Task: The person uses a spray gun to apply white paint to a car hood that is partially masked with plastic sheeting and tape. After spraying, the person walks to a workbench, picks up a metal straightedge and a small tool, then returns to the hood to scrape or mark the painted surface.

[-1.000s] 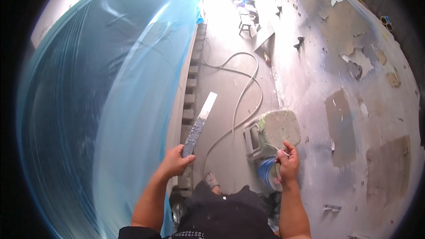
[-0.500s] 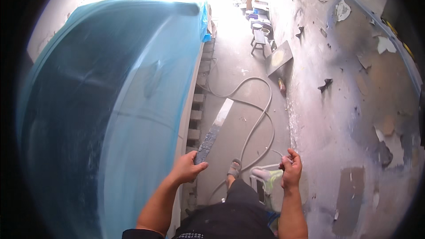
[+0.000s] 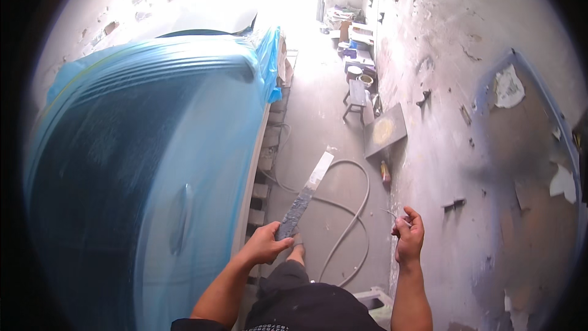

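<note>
My left hand (image 3: 267,244) is closed round the lower end of a long flat stick (image 3: 304,198). Dark grey, rough paint cakes its lower part, while the far end is white. It slants up and to the right, in front of my body. On the right, my right hand (image 3: 410,237) is raised with the fingers curled in a pinch. A thin pale wire-like piece (image 3: 387,211) pokes out to the left from these fingers; I cannot make out what it is.
Blue film covers a car (image 3: 202,165) along the left. A grey hose (image 3: 355,208) loops over the floor. By the stained right wall (image 3: 422,165) stand a bottle (image 3: 384,172), a leaning square board (image 3: 387,130), a small stool (image 3: 355,99) and paint cans (image 3: 365,80).
My view has moved ahead along the aisle. Both hands keep their hold, and the stick has come slightly right in view. The green-and-white thing near my right hand is out of sight.
</note>
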Motion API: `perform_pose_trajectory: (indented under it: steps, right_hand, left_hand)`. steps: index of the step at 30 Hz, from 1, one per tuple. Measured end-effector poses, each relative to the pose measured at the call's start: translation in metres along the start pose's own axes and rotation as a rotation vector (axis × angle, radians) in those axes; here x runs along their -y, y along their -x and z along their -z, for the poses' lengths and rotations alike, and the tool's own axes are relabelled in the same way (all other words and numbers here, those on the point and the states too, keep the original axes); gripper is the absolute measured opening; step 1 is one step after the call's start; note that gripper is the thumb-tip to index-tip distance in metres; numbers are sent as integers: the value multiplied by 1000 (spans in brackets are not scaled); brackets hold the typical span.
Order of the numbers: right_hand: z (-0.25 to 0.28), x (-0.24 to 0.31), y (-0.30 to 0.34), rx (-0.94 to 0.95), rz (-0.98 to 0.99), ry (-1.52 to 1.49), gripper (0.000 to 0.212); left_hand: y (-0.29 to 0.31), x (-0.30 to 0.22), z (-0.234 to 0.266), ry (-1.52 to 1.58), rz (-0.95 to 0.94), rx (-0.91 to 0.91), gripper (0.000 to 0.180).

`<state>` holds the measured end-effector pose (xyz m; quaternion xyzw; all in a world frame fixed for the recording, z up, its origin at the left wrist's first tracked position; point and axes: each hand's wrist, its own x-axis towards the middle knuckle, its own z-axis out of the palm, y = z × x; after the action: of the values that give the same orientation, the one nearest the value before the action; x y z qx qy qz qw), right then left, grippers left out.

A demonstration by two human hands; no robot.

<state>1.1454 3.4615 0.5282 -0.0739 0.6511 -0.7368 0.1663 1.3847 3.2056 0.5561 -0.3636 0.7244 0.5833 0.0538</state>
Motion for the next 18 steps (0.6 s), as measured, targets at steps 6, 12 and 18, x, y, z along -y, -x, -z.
perform_pose_trajectory:
  steps: [6, 12, 18]
  right_hand:
    - [-67, 10, -148, 1, 23, 14, 40]
    - [-116, 21, -279, -13, 36, 3, 41]
    - [-168, 7, -438, 52, -3, -41, 40]
  left_hand:
    - [-138, -40, 48, -70, -114, -37, 32]
    - [-242, -115, 88, -113, -81, -26, 36]
    - [-364, -162, 112, -99, 16, -61, 36]
